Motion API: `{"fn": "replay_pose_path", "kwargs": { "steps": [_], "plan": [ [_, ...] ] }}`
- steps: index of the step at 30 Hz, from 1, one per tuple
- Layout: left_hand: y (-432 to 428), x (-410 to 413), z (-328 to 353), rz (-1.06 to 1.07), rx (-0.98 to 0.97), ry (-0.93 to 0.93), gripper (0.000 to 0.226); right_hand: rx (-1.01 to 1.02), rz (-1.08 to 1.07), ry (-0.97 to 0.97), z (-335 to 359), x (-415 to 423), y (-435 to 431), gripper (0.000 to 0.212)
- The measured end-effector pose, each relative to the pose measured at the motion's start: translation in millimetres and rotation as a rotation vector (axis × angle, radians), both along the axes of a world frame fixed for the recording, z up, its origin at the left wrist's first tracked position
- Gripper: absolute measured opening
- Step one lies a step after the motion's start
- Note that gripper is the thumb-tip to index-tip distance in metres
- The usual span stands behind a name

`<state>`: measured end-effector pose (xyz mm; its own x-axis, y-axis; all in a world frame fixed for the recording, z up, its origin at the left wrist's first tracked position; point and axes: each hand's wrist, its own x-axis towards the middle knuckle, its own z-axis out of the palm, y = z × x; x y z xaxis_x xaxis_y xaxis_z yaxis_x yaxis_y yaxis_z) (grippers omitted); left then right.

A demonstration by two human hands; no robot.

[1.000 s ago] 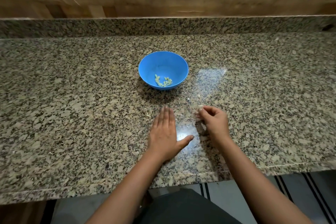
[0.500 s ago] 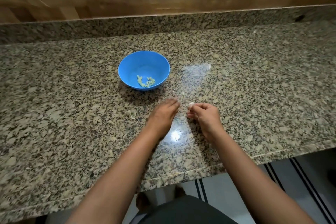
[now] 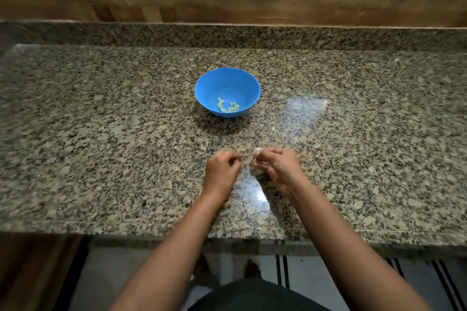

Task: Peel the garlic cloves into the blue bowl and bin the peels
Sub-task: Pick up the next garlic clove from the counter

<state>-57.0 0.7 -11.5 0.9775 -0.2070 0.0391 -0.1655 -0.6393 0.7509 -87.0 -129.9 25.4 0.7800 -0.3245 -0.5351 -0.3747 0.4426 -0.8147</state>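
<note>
So the left hand (image 3: 221, 169), lying flat on the granite counter (image 3: 101, 159) a second ago, is now pinching at the garlic clove (image 3: 257, 151) the right hand (image 3: 276, 168) is gripping, near the blue bowl (image 3: 207, 88). Guessing another peel is starting.

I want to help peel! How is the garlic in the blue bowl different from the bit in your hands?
The bowl cloves look pale yellow-green; the held piece looks white, maybe still in its skin. The bowl cloves are several, lying loose in the blue bowl; the held piece is one, pinched between the left hand and the right hand. Both are small.
</note>
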Motion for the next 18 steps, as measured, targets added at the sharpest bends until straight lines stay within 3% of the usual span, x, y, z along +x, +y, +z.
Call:
{"fn": "replay_pose_path", "kwargs": {
  "steps": [3,8,13,18],
  "plan": [
    [24.2,-13.8,7.6,0.295,-0.31,0.222,0.016,0.057,0.11,0.016,2.0,1.5,22.6,0.016],
    [93.3,-51.4,17.3,0.63,-0.778,0.288,0.01,0.104,0.385,0.025,4.6,-6.5,95.7,0.012],
    [200.3,-116.0,17.3,0.942,-1.039,0.185,0.013,0.093,0.727,0.003,-3.7,-28.4,213.3,0.016],
    [324.3,-219.1,8.9,1.197,-1.086,0.058,0.022,0.069,1.019,0.083,-16.1,-94.3,363.0,0.011]
  ]
}}
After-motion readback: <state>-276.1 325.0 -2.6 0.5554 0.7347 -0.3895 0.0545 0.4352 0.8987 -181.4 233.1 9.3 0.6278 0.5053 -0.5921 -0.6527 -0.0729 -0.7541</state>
